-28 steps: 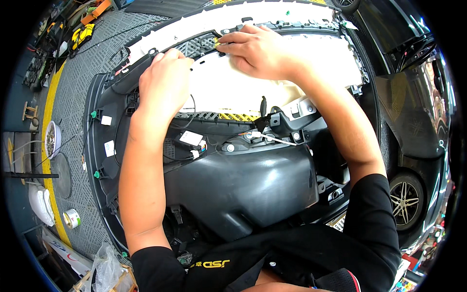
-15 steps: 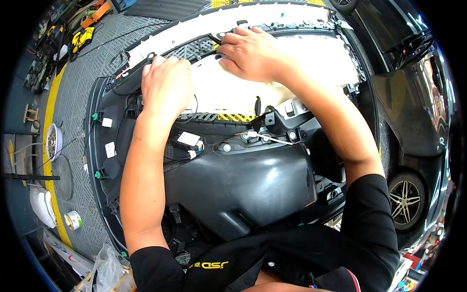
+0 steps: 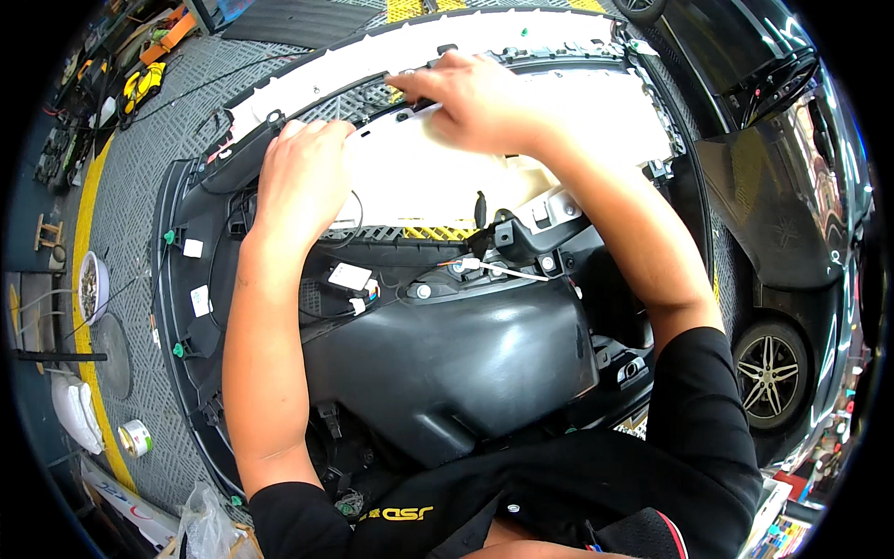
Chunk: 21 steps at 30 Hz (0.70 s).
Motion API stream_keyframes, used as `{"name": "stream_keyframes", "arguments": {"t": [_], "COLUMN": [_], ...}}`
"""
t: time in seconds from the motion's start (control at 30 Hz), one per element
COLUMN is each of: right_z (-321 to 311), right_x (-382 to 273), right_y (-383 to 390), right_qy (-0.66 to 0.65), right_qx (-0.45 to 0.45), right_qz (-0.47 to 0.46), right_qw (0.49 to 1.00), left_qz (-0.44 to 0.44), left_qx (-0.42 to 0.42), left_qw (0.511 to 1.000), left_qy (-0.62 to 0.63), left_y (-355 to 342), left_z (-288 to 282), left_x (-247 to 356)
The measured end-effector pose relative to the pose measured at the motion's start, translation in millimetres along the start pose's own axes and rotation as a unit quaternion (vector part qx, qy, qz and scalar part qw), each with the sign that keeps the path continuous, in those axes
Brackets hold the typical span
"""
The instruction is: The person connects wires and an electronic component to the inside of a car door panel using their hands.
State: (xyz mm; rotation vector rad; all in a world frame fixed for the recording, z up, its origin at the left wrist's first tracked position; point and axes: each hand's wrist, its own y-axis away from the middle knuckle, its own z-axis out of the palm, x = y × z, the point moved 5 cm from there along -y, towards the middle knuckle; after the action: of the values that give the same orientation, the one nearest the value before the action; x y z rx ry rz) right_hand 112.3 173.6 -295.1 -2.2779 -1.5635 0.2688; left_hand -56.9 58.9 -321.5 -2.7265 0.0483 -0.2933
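Observation:
A large black car door panel point(image 3: 447, 345) lies in front of me with its inner side up. A cream-white padding sheet point(image 3: 400, 182) covers its far middle part. My left hand point(image 3: 303, 177) is closed over the black trim strip at the panel's far left, fingertips curled over the edge and partly hidden. Above the padding's far edge is my right hand point(image 3: 484, 104), its index finger stretched left toward the trim and its thumb apart; it is slightly blurred. Between my forearms are a small white-labelled module point(image 3: 351, 277) with wires and a black bracket point(image 3: 535, 228).
Grey grid floor with a yellow stripe point(image 3: 86, 242) runs along the left. A white bowl point(image 3: 93, 287) and a small tin point(image 3: 136, 438) stand there. At the right is a dark car point(image 3: 792, 224) with its wheel point(image 3: 771, 374). Clear plastic wrap point(image 3: 207, 522) lies lower left.
My right hand's index finger has stretched out to the left from a curled grip on the edge. My left hand stays on the trim. The whole view has shifted slightly.

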Motion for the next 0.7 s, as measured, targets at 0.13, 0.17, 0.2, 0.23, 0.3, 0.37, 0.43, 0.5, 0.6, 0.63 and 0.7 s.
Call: {"name": "stream_keyframes", "arguments": {"t": [0.13, 0.17, 0.2, 0.23, 0.3, 0.37, 0.43, 0.5, 0.6, 0.63, 0.7], "right_z": [-23.3, -23.8, -21.7, -17.1, -8.5, -4.6, -3.0, 0.7, 6.6, 6.8, 6.9], "right_x": [39.3, 47.0, 51.5, 52.0, 52.4, 40.9, 28.2, 13.8, 23.4, 27.2, 32.1], "right_y": [0.9, 3.0, 6.4, 8.4, 12.2, 7.1, 8.4, 7.8, 0.1, -5.7, -10.0], "right_qy": [-0.067, -0.042, -0.019, 0.0, 0.012, -0.008, 0.009, 0.046, 0.008, -0.021, -0.015], "right_qx": [0.101, 0.093, 0.085, 0.079, 0.06, 0.038, 0.008, -0.007, 0.036, 0.048, 0.042], "right_qz": [0.08, 0.092, 0.085, 0.077, 0.055, 0.019, -0.011, -0.03, -0.002, 0.007, 0.008], "right_qw": [0.989, 0.991, 0.993, 0.994, 0.997, 0.999, 1.0, 0.998, 0.999, 0.999, 0.999], "left_qz": [-0.013, -0.011, -0.008, -0.007, -0.011, -0.016, -0.015, -0.014, -0.012, -0.013, -0.009], "left_qx": [-0.002, -0.001, 0.001, 0.001, 0.0, 0.003, 0.012, 0.007, 0.011, 0.014, 0.03], "left_qw": [1.0, 1.0, 1.0, 1.0, 1.0, 1.0, 1.0, 1.0, 1.0, 1.0, 0.999], "left_qy": [0.002, 0.003, 0.003, 0.001, -0.002, -0.005, 0.001, -0.009, -0.012, -0.01, -0.008], "left_y": [2.0, 1.9, 1.7, 2.3, 1.8, 4.0, 5.6, 4.5, 4.7, 5.4, 6.0], "left_z": [-2.9, -2.0, -0.8, -1.1, -0.8, -2.5, -2.1, -1.5, -1.4, 0.4, 4.8], "left_x": [9.6, 10.3, 10.1, 9.0, 9.9, 7.7, 6.5, 8.3, 10.5, 9.5, 6.9]}}
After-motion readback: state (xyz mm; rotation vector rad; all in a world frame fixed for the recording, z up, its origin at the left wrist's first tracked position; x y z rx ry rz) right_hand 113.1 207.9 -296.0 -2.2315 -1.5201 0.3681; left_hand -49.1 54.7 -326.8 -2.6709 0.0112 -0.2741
